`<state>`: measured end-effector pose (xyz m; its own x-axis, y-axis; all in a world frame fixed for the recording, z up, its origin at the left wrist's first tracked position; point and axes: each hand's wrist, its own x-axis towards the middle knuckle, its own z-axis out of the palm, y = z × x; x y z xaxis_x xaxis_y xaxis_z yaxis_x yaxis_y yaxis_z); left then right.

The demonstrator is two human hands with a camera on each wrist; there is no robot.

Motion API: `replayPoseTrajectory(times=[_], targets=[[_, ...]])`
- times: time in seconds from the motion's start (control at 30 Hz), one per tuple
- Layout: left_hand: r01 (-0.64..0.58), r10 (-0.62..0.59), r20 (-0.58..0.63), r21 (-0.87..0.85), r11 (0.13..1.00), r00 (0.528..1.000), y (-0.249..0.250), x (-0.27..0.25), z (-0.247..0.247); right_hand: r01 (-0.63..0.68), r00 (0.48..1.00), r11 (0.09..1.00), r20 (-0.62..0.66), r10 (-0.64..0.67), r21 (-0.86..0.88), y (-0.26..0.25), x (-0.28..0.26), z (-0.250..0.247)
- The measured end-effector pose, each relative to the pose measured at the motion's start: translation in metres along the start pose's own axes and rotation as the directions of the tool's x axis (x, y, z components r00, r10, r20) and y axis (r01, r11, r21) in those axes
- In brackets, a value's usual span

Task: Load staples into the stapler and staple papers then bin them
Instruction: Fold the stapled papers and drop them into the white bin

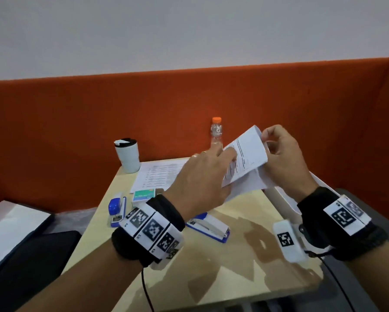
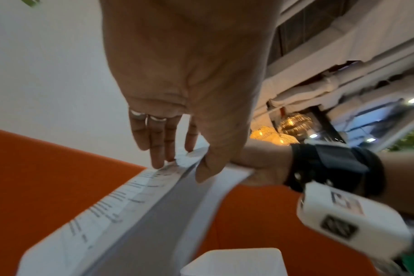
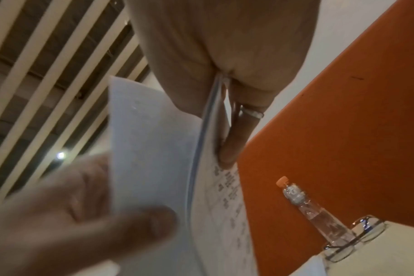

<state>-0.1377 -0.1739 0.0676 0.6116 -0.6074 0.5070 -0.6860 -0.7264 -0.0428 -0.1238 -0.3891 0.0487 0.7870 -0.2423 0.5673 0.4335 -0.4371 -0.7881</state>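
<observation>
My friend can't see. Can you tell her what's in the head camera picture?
Both hands, left hand and right hand, hold folded printed papers above a small table. Two blue staplers, a staple box, a white cup and a bottle sit on it.

Glossy pale wood table (image 1: pixel 245 278) (mirror-like), matt printed paper sheets (image 1: pixel 247 154), orange cloth partition (image 1: pixel 76 131).

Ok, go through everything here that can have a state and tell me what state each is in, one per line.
papers: folded, held above the table by both hands
left hand: pinches the papers
right hand: grips the papers
large stapler: closed, lying on the table
small stapler: lying on the table
staple box: closed
tumbler: upright, lidded
bottle: upright, capped
</observation>
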Motion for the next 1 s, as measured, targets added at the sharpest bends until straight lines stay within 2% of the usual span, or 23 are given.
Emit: replayPoseTrajectory(times=[0.07,0.2,0.3,0.37,0.43,0.53,0.67,0.77,0.9,1.0], targets=[[-0.004,0.002,0.041,0.046,0.999,0.999,0.011,0.006,0.009,-0.02,0.999,0.998,0.029,0.019,0.059,-0.004,-0.002,-0.007],[-0.048,0.042,0.053,0.128,0.991,0.998,0.028,0.016,0.021,-0.145,0.985,0.973,0.116,0.125,0.18,-0.011,-0.004,-0.023],[-0.042,0.032,0.066,0.17,0.985,0.997,0.035,0.025,0.027,-0.268,0.954,0.946,0.188,0.234,0.183,-0.012,-0.003,-0.041],[-0.04,0.024,0.098,0.164,0.986,0.995,0.039,0.03,0.031,-0.207,0.964,0.973,0.19,0.186,0.1,-0.01,-0.002,-0.052],[-0.068,0.043,0.168,0.146,0.987,0.985,0.045,0.035,0.034,-0.073,0.985,0.993,0.147,0.086,-0.089,-0.003,0.001,-0.064],[-0.105,0.069,0.303,0.103,0.989,0.95,0.056,0.04,0.039,0.023,0.998,0.925,0.056,-0.002,-0.378,0.004,0.009,-0.079],[-0.094,0.09,0.407,-0.009,0.996,0.909,0.064,0.048,0.044,0.006,0.999,0.843,-0.036,-0.03,-0.537,0.001,0.02,-0.107],[-0.091,0.09,0.467,-0.019,0.996,0.88,0.066,0.054,0.048,-0.035,0.992,0.787,-0.119,-0.049,-0.616,0.009,0.031,-0.128],[-0.117,0.107,0.53,-0.014,0.993,0.841,0.072,0.059,0.056,-0.159,0.979,0.682,-0.204,0.015,-0.714,0.038,0.035,-0.146],[-0.114,0.117,0.559,-0.039,0.993,0.821,0.078,0.061,0.066,-0.224,0.973,0.629,-0.211,0.097,-0.745,0.067,0.025,-0.142]])
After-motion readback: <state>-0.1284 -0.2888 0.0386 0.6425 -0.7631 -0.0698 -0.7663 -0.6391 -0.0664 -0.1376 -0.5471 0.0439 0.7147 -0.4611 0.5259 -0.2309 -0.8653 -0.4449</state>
